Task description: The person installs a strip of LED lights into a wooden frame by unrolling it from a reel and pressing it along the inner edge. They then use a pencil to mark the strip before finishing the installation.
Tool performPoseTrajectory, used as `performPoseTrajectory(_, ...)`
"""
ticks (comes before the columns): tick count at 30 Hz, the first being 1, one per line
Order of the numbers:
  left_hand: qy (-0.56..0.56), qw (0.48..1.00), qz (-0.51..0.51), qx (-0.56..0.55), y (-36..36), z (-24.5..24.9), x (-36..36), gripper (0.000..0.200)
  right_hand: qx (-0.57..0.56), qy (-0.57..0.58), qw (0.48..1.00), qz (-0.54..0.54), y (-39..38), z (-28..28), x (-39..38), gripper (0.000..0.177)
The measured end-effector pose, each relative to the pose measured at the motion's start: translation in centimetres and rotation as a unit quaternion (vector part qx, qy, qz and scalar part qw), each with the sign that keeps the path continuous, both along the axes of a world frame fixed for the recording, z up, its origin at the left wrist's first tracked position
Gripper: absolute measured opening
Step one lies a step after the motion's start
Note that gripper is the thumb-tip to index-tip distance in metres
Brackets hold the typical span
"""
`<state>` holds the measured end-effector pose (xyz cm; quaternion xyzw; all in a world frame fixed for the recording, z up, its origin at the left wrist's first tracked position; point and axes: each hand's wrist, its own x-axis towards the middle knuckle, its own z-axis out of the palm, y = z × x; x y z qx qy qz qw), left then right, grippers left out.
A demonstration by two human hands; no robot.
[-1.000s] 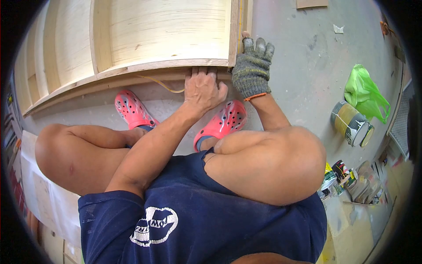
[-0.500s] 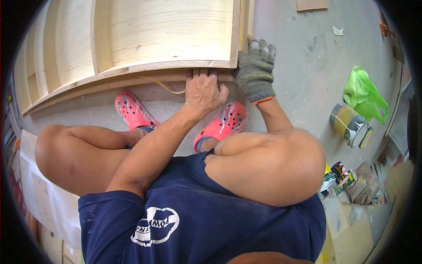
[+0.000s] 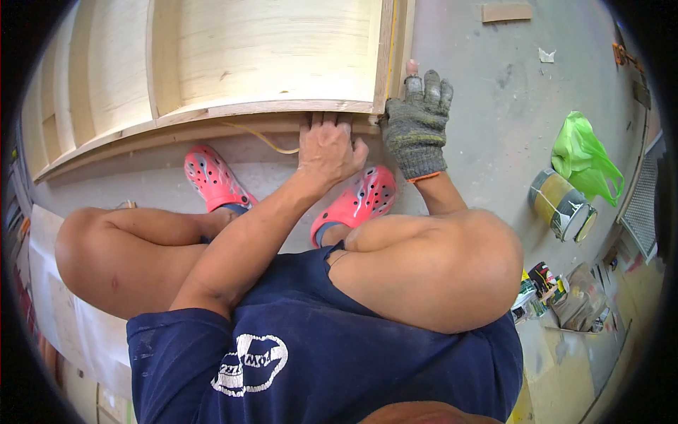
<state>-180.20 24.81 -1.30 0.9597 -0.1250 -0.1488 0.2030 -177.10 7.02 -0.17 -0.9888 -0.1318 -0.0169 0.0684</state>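
Note:
A large wooden frame with pale panels (image 3: 275,49) lies at the top left. Its near edge is gripped by my left hand (image 3: 328,150), which is bare; the fingertips are hidden under that edge and the thumb sticks out to the right. My right hand (image 3: 418,127) wears a grey-green knit glove with an orange cuff. It rests at the frame's right corner, palm down, fingers stretched out, with one bare fingertip showing. A thin yellow strip (image 3: 261,136) curves out from under the frame, left of my left hand.
Two pink clogs (image 3: 215,180) are on my feet below the frame. On the floor to the right are a green plastic bag (image 3: 585,155), a paint can (image 3: 558,201) and a brown flat piece (image 3: 506,12). Several small containers (image 3: 540,286) stand beyond my right knee.
My gloved right hand has shifted slightly right and down, its fingers farther from the frame's side. My left hand stays at the near edge. The whole view has shifted a little.

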Motion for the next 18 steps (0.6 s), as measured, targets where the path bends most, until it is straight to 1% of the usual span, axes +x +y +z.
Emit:
performPoseTrajectory(1,-0.055,0.998,-0.008,0.003,0.1,-0.4,-0.1,0.041,0.0,-0.001,1.0,0.0,0.2,0.0,0.2,0.021)
performPoseTrajectory(2,-0.055,0.998,-0.008,0.003,0.2,-0.2,0.0,0.041,-0.01,0.001,1.0,0.005,0.4,0.1,0.3,0.02)
performPoseTrajectory(4,0.025,1.0,-0.005,-0.003,0.3,0.1,0.0,0.04,-0.02,0.004,1.0,0.01,0.5,0.3,0.5,0.02)
performPoseTrajectory(5,0.025,1.0,-0.003,-0.003,0.2,0.6,0.3,0.04,-0.021,0.048,0.999,-0.002,0.5,0.3,0.7,0.02)
performPoseTrajectory(6,0.083,0.997,0.006,0.003,0.1,1.2,0.6,0.041,-0.022,0.093,0.995,-0.013,0.5,0.2,0.9,0.02)
performPoseTrajectory(7,0.141,0.99,0.016,0.008,0.1,1.6,0.7,0.041,-0.023,0.092,0.995,-0.011,0.5,0.1,0.8,0.02)
performPoseTrajectory(11,0.144,0.989,0.01,0.011,0.1,1.5,0.7,0.043,-0.004,0.098,0.995,-0.027,0.2,-0.6,0.5,0.023)
performPoseTrajectory(13,0.138,0.99,0.005,0.025,0.2,1.5,0.7,0.046,-0.003,0.092,0.995,-0.032,0.3,-0.7,0.5,0.024)
performPoseTrajectory(14,0.14,0.99,0.003,0.024,0.2,1.1,0.4,0.046,-0.035,0.093,0.994,-0.033,0.4,-0.8,0.5,0.026)
performPoseTrajectory(15,0.07,0.997,0.001,0.015,0.3,0.5,0.1,0.045,-0.068,0.093,0.993,-0.034,0.5,-0.9,0.6,0.03)
performPoseTrajectory(16,-0.001,1.0,-0.002,0.006,0.4,0.0,-0.1,0.045,-0.068,0.094,0.993,-0.034,0.6,-1.1,0.6,0.03)
performPoseTrajectory(18,-0.011,1.0,-0.005,0.008,0.5,0.1,-0.1,0.046,-0.071,0.089,0.992,-0.052,0.9,-1.2,0.7,0.032)
